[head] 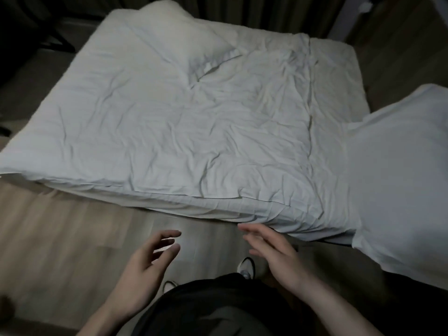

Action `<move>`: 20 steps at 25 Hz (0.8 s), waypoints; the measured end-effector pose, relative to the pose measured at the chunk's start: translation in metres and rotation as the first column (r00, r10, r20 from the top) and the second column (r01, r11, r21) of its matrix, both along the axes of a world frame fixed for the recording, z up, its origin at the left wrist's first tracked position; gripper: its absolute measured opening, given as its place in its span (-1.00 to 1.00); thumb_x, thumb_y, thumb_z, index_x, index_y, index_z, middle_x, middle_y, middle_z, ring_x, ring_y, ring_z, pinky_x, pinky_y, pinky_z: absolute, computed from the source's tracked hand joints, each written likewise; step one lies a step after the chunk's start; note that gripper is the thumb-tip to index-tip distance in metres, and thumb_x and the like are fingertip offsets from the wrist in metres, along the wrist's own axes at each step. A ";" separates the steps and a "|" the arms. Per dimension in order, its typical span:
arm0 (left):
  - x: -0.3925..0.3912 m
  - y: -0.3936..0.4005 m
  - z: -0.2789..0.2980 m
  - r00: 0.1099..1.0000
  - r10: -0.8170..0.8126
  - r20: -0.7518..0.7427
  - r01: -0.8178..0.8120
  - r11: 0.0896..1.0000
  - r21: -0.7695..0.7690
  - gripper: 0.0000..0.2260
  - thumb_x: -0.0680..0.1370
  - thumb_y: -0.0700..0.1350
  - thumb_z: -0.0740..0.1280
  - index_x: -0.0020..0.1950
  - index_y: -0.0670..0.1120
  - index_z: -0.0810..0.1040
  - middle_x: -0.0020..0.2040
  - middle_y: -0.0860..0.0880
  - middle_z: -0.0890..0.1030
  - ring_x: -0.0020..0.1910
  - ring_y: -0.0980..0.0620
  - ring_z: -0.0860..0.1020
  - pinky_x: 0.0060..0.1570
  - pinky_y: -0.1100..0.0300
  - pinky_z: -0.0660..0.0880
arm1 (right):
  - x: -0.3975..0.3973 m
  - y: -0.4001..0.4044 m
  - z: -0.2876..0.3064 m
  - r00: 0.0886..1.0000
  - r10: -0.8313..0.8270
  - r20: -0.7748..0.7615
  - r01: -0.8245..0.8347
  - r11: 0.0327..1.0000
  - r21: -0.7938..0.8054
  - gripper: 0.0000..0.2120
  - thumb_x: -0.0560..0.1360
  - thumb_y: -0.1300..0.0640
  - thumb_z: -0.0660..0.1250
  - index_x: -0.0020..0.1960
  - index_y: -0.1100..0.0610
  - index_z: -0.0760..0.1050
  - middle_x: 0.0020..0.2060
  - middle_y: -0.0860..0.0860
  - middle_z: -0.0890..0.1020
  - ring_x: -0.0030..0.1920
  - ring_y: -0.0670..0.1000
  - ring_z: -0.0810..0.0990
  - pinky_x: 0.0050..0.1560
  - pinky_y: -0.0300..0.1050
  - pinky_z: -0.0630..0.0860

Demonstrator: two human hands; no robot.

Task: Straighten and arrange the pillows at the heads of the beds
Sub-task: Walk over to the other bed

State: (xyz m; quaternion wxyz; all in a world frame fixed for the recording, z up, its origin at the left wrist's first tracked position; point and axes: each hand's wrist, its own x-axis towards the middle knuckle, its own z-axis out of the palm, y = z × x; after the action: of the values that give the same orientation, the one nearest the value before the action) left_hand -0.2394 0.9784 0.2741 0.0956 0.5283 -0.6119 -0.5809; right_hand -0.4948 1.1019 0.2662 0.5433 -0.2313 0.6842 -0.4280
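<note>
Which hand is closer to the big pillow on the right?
Right hand. It hovers open by the bed's edge, nearer the big pillow than the left hand, which is over the floor.

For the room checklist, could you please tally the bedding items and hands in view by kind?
Pillows: 2, one at the far corner, one at the right edge
Duvets: 1
Hands: 2, left hand, right hand, both empty
Total: 5

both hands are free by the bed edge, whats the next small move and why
Probably reach the right hand to the big pillow at the right: it lies closest and overhangs the bed's edge. Both hands, left hand too, hold nothing.
</note>
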 end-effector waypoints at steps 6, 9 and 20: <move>0.138 -0.050 -0.008 0.994 0.106 0.001 -0.106 0.994 -0.003 -0.80 0.62 -0.03 0.37 0.17 0.26 0.64 0.12 0.07 0.70 0.17 0.31 0.61 0.12 0.23 0.49 | 0.135 -0.068 -0.004 0.992 0.124 -0.023 -0.124 0.992 -0.026 -0.77 0.64 -0.04 0.33 0.25 -0.18 0.65 0.13 -0.14 0.72 0.28 -0.18 0.61 0.49 0.15 0.44; 0.193 -0.071 -0.018 0.992 0.122 -0.008 -0.122 0.992 0.017 -0.80 0.62 -0.05 0.38 0.14 0.26 0.65 0.11 0.10 0.71 0.19 0.27 0.61 0.05 0.38 0.51 | 0.182 -0.089 -0.010 0.986 0.159 -0.044 -0.159 0.987 0.006 -0.74 0.59 -0.14 0.32 0.25 -0.26 0.63 0.14 -0.19 0.72 0.30 -0.22 0.60 0.50 0.17 0.43; 0.233 -0.212 -0.018 0.990 0.125 -0.059 -0.127 0.991 -0.031 -0.79 0.63 -0.03 0.36 0.21 0.21 0.63 0.18 0.12 0.67 0.19 0.25 0.61 0.20 0.16 0.50 | 0.236 -0.208 -0.018 0.997 0.067 -0.025 -0.066 0.997 0.030 -0.72 0.67 0.11 0.33 0.14 -0.27 0.68 0.08 -0.08 0.74 0.19 -0.14 0.67 0.41 0.16 0.52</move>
State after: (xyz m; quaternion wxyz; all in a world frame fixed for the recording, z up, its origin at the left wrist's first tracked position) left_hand -0.0062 0.7668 0.2562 0.1587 0.5476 -0.5843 -0.5776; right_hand -0.2585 0.8943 0.2485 0.5516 -0.2516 0.6895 -0.3964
